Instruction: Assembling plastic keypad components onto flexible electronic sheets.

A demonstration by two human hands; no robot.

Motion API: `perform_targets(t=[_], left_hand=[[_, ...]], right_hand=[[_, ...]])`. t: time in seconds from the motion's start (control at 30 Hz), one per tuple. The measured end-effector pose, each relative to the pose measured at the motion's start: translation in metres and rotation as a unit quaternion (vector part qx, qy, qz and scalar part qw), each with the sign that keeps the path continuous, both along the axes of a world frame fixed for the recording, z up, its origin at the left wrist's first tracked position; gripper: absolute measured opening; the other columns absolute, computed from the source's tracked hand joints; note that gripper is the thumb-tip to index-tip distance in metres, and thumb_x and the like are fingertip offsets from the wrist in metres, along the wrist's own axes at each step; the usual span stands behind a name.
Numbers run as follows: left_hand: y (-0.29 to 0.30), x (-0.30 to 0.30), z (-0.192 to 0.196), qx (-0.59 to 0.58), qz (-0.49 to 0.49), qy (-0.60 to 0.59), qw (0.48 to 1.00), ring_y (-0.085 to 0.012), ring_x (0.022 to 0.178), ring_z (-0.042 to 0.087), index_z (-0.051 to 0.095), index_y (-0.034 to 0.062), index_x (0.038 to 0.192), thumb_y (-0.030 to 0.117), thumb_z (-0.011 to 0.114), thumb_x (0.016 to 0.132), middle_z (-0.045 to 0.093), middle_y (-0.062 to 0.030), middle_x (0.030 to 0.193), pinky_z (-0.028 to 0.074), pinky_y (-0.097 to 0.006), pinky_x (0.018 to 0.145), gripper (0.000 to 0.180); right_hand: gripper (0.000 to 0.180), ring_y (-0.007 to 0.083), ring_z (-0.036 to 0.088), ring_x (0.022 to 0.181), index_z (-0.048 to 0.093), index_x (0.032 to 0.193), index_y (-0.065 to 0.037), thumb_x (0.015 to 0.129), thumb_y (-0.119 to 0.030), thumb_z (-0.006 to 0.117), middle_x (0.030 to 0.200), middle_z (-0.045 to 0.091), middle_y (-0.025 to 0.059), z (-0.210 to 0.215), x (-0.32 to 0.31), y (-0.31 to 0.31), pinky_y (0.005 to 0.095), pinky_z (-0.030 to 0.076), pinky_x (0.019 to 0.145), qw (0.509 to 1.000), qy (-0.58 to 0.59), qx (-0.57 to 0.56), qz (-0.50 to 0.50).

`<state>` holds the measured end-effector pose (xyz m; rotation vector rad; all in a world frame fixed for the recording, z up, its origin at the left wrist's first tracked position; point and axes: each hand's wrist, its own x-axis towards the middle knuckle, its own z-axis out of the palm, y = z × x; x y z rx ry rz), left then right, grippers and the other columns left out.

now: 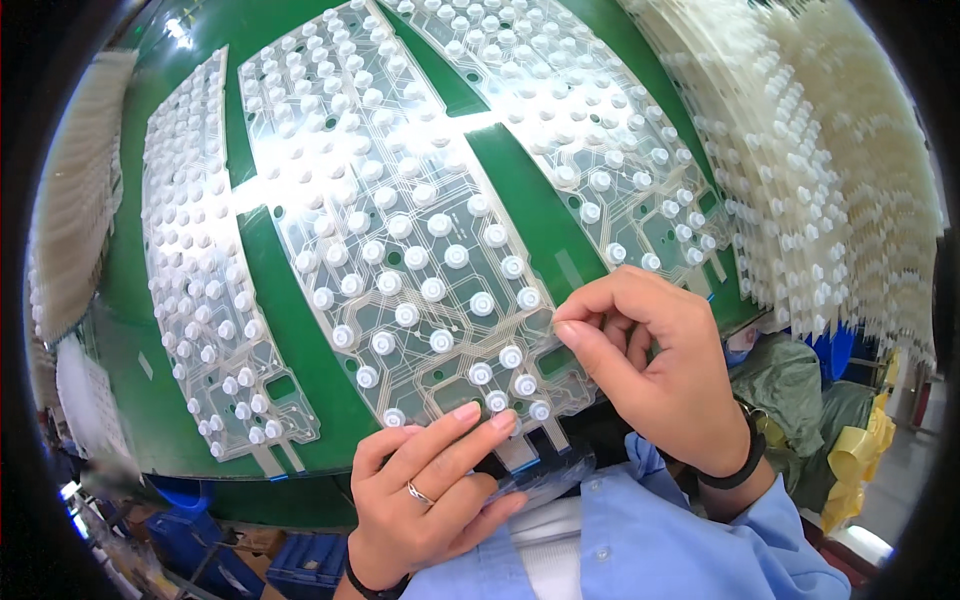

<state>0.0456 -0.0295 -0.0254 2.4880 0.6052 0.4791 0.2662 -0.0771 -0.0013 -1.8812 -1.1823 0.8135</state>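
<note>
**Two hands at the middle sheet's near edge**

Three clear membrane sheets studded with white domes lie on the green desk (520,200). The left hand (425,500) presses flat fingers on the middle sheet (400,230); the right hand (650,360), curled, pinches its lower right edge.
</note>
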Motion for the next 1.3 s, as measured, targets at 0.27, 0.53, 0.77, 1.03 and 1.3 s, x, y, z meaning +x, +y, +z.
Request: perform_targets(t=[0.27,0.53,0.77,1.03,1.3], left_hand=[[0.003,0.002,-0.001,0.006,-0.003,-0.001,1.0,-0.0146,0.111,0.064,0.052,0.0179,0.063,0.034,0.076,0.079,0.072,0.0025,0.116,0.043,-0.028,0.084,0.034],[0.002,0.001,-0.001,0.002,0.006,0.003,1.0,-0.0126,0.112,0.063,0.051,0.0192,0.061,0.035,0.075,0.08,0.072,0.0044,0.116,0.042,-0.027,0.086,0.034],[0.002,0.002,0.0,0.001,0.007,0.007,1.0,-0.0123,0.112,0.063,0.051,0.0195,0.061,0.036,0.075,0.08,0.072,0.0048,0.115,0.042,-0.028,0.087,0.035],[0.002,0.002,0.0,-0.005,0.009,0.008,1.0,-0.0121,0.112,0.063,0.051,0.0195,0.061,0.036,0.075,0.08,0.072,0.0048,0.115,0.041,-0.028,0.088,0.034],[0.002,0.001,0.002,-0.015,-0.003,0.003,1.0,-0.0189,0.115,0.062,0.054,0.0174,0.063,0.036,0.076,0.079,0.071,0.0007,0.118,0.041,-0.033,0.088,0.033]], right_hand=[[0.005,0.011,0.049,0.048,0.067,0.087,-0.003,0.083,0.0,0.069,0.076,0.063,0.0056,-0.001,-0.002,0.002,0.0254,0.038,0.048,1.0,-0.027,-0.003,-0.007],[0.006,0.0105,0.049,0.049,0.067,0.087,-0.004,0.082,0.0,0.069,0.076,0.062,0.0054,-0.002,-0.004,0.002,0.0257,0.037,0.047,0.999,-0.043,-0.002,-0.004],[0.009,0.0119,0.052,0.05,0.066,0.087,-0.006,0.08,-0.001,0.069,0.077,0.063,0.0048,-0.004,-0.006,0.002,0.026,0.04,0.047,0.997,-0.071,0.001,-0.004],[0.011,0.0172,0.061,0.06,0.064,0.085,-0.008,0.078,-0.001,0.069,0.078,0.063,0.0044,-0.007,-0.011,0.002,0.0293,0.046,0.05,0.993,-0.117,0.011,-0.007],[0.019,0.0169,0.057,0.056,0.061,0.098,-0.005,0.081,0.001,0.067,0.083,0.057,0.0061,-0.01,-0.013,-0.002,0.0319,0.044,0.05,0.988,-0.151,0.034,-0.013]])
